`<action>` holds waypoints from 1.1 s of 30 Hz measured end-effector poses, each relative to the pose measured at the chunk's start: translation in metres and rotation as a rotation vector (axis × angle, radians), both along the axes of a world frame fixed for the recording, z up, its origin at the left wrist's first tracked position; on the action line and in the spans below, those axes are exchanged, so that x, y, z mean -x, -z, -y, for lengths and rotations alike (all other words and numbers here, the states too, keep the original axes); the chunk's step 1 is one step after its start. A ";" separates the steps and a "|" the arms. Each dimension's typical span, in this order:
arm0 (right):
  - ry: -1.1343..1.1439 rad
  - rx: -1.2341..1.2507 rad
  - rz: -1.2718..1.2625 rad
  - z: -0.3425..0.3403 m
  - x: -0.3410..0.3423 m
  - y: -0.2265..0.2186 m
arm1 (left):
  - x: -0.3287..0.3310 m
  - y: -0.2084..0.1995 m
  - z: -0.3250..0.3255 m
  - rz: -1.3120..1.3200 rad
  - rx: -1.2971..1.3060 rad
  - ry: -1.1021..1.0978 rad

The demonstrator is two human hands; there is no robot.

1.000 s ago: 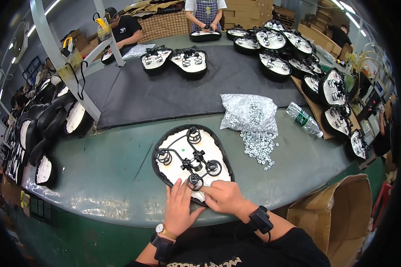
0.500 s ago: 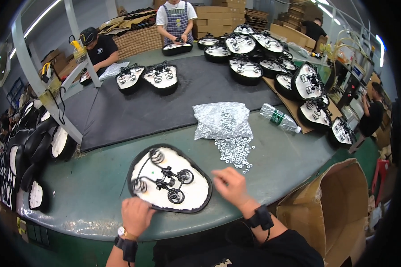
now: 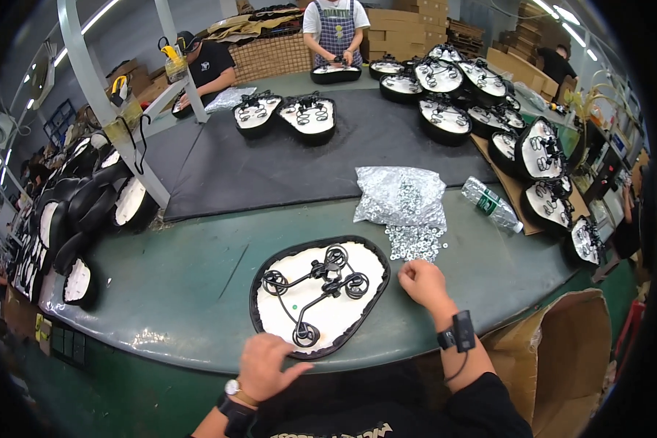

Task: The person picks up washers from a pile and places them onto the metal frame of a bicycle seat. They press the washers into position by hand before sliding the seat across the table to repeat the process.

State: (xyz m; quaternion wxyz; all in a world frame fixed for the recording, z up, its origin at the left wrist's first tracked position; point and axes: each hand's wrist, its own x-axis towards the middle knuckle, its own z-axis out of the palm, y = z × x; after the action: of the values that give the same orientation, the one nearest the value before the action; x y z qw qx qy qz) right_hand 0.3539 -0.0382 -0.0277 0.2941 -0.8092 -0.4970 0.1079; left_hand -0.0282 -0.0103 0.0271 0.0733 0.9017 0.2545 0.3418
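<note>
Green tabletop (image 3: 160, 292) runs across the view, a dark mat (image 3: 219, 175) on its far part and a cardboard carton (image 3: 511, 336) beside its near right edge, while the white, black-rimmed seat pad (image 3: 343, 315) lies near the front edge, wire-spring frame (image 3: 325, 275) uppermost. Beyond it sit a clear bag (image 3: 400, 196) and, to the right, a bottle (image 3: 491, 204). Of the hands, the left (image 3: 266, 365) is open and empty at the pad's near rim, the right (image 3: 423, 283) loosely curled, contents unclear, just beside loose nuts (image 3: 415, 243).
</note>
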 end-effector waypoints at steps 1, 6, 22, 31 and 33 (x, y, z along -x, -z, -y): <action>-0.065 0.121 -0.188 0.007 0.002 -0.006 | 0.013 0.001 -0.005 -0.032 0.037 -0.013; -0.265 0.323 -0.131 0.042 0.020 -0.013 | 0.016 0.022 -0.023 -0.129 -0.051 0.100; -0.253 -0.513 0.061 0.023 0.066 -0.058 | -0.058 0.037 -0.018 -0.005 0.051 -0.109; -0.917 -0.051 0.041 -0.066 0.102 -0.060 | -0.002 0.028 -0.043 0.049 0.146 -0.118; -0.956 0.007 0.021 -0.078 0.107 -0.058 | 0.002 0.025 -0.043 0.043 0.187 -0.073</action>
State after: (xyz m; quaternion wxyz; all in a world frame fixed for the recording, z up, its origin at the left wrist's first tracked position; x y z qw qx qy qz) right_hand 0.2470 0.0396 0.0300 0.2036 -0.4919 -0.8162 0.2246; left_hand -0.0300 0.0324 0.0021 0.1499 0.8735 0.3163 0.3383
